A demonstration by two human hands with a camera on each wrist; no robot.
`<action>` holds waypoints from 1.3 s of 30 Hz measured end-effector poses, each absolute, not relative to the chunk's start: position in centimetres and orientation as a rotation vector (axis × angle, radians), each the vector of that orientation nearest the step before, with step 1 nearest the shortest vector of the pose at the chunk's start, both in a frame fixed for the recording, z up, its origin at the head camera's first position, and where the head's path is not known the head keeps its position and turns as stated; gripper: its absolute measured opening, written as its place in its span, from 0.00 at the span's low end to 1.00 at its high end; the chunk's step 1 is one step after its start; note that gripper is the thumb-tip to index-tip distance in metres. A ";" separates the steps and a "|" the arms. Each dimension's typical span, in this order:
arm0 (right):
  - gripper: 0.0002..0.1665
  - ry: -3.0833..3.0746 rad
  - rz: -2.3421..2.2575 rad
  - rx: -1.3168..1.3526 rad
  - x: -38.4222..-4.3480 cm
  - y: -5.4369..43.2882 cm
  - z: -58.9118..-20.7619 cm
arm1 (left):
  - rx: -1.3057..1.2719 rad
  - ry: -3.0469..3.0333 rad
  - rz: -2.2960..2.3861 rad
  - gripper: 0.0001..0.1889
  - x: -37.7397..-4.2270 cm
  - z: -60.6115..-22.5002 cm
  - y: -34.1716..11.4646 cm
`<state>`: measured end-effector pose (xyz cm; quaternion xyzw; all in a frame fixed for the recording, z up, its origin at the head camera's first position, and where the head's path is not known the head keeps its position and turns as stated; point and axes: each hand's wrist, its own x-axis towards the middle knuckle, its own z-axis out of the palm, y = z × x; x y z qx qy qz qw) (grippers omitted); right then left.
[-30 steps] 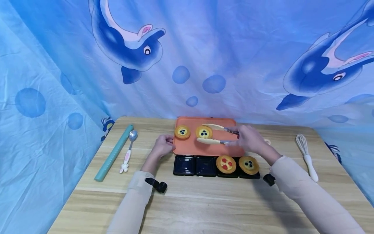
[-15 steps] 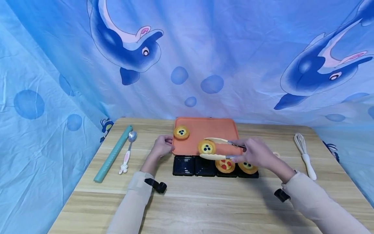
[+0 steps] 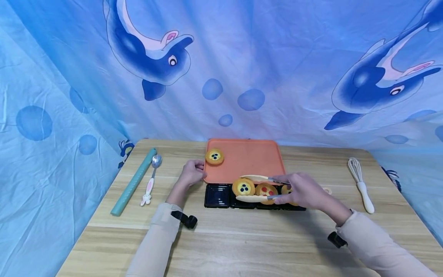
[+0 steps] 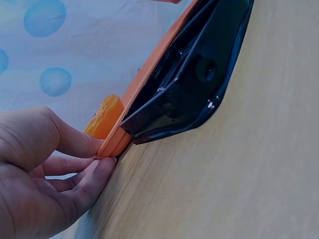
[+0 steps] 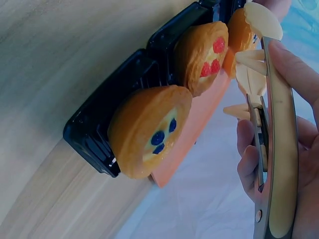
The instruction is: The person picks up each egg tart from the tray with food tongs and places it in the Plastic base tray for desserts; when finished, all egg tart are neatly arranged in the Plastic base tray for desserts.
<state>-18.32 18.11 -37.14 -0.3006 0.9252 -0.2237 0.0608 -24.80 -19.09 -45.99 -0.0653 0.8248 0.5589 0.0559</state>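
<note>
My left hand pinches the left rim of an orange tray between thumb and fingers, as the left wrist view also shows. My right hand grips cream-tipped tongs. Between the tong tips is a blueberry-topped tart, over the second compartment from the left of a black box. A tart with red berries sits in the third compartment. Another blueberry tart is in the rightmost one, mostly behind my right hand in the head view. One more blueberry tart lies at the orange tray's left side.
On the left of the wooden table lie a teal rolling pin and a spoon with a rabbit handle. A white-handled whisk lies on the right. A blue dolphin curtain hangs behind the table.
The tongs have carried a blueberry tart off the orange tray toward me, over the black box. My left hand stays at the orange tray's edge.
</note>
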 end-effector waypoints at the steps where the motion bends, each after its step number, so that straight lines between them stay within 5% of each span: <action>1: 0.39 2.799 -0.668 -0.913 -18.3 18.1 -37.3 | -0.196 2.504 1.696 0.25 -24.8 -46.0 -19.1; 22: 0.42 2.769 -0.627 -0.932 -18.6 17.8 -38.0 | -0.191 2.520 1.695 0.24 -24.6 -45.8 -19.0; 39: 0.54 2.738 -0.708 -0.796 -18.7 17.9 -37.1 | -0.185 2.545 1.680 0.24 -24.7 -46.0 -19.1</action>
